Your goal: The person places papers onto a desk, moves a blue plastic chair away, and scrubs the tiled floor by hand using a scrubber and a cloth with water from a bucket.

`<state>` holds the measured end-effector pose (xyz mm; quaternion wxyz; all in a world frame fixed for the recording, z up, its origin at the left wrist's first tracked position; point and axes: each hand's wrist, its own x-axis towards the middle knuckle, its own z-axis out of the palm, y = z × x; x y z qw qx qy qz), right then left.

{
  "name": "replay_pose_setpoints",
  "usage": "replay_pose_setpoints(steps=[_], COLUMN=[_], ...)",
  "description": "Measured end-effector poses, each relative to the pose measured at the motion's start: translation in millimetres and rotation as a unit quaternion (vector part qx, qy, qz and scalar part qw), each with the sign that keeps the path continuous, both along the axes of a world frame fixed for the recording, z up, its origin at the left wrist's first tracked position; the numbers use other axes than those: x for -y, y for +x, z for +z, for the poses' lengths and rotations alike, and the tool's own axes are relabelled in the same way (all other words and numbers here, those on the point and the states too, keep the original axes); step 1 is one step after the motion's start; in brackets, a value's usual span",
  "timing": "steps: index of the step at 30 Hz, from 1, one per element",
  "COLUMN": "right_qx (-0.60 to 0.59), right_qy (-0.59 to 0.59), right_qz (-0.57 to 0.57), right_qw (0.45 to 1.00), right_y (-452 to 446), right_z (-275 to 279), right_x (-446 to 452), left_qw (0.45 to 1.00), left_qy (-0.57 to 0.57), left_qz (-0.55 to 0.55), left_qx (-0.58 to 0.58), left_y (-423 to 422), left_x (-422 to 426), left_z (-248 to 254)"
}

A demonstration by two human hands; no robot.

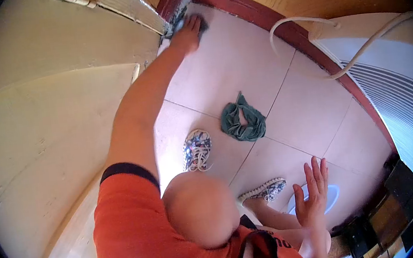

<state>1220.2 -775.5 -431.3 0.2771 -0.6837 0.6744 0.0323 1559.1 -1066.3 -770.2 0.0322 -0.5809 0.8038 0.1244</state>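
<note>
My left hand (186,35) reaches far forward to the floor corner by the door frame. Its fingers press down on a dark rag (204,25), blurred and partly covered by the hand. Raised at the lower right is my right hand (313,193), fingers stretched and nothing in it. Partly hidden behind that hand, a white-and-bluish round basin (333,198) sits on the floor. A crumpled dark green cloth (242,120) lies on the tiles between my hands, ahead of my shoes.
Pale floor tiles (311,112) end at a dark red skirting (243,7). A cream door (46,111) stands at the left. On the right is a white ribbed appliance (393,72) with a pale hose (361,53). My patterned shoes (197,149) rest on the floor.
</note>
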Motion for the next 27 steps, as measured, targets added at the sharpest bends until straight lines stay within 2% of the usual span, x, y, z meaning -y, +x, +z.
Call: replay_pose_setpoints(steps=[1, 4, 5, 7, 8, 10, 11, 13, 16, 17, 20, 22, 23, 25, 27], right_qx=[-0.004, -0.002, -0.006, -0.005, -0.002, 0.000, 0.007, -0.011, -0.007, -0.006, -0.017, -0.005, -0.002, -0.020, -0.014], right_qy=[0.001, -0.017, -0.021, -0.017, -0.014, -0.006, -0.011, -0.008, -0.022, -0.017, -0.025, -0.014, -0.024, -0.005, -0.007], right_qz=[-0.007, -0.009, -0.005, -0.002, 0.001, 0.003, 0.001, 0.001, -0.008, -0.007, -0.004, -0.010, -0.010, -0.011, -0.017], right_qw=[1.000, 1.000, 1.000, 1.000, 1.000, 1.000, 1.000, 1.000, 1.000, 1.000, 1.000, 1.000, 1.000, 1.000, 1.000], right_y=[-1, 2, 2, 1, 0, -3, -3, -4, -4, -4, -1, -3, -3, -5, -1], right_z=[1, 2, 2, -4, -6, -5, -7, -3, 2, 0, -4, -1, -2, -3, 2], right_x=[-2, 2, 2, 1, 0, -4, -1, 0, -1, 0, 0, -3, -3, -5, -1], left_qw=[0.999, 1.000, 0.998, 0.997, 0.997, 0.985, 0.984, 0.999, 1.000, 0.998, 0.999, 0.987, 0.995, 0.999, 0.999], left_qy=[0.014, 0.001, 0.007, -0.066, -0.065, -0.051, -0.058, 0.031, 0.015, -0.057, -0.017, 0.130, 0.085, -0.019, -0.033], left_qz=[-0.032, -0.024, -0.029, 0.010, 0.011, -0.024, -0.023, 0.039, 0.013, 0.002, 0.051, 0.098, 0.060, -0.016, -0.027], left_qx=[-0.003, 0.010, 0.062, -0.025, -0.031, 0.166, 0.167, -0.016, 0.011, 0.026, 0.000, -0.014, -0.007, 0.020, 0.014], left_y=[2, 4, -2, -7, -14, -22, -19, -21, -12, -11, -24, -30, -28, -14, -11], left_x=[-13, -15, 5, 46, 57, 59, 49, 1, -11, 3, 54, 48, 28, -12, -9], left_z=[6, 1, -1, -24, -32, -27, -25, 8, -5, -17, 11, 33, 39, -4, -8])
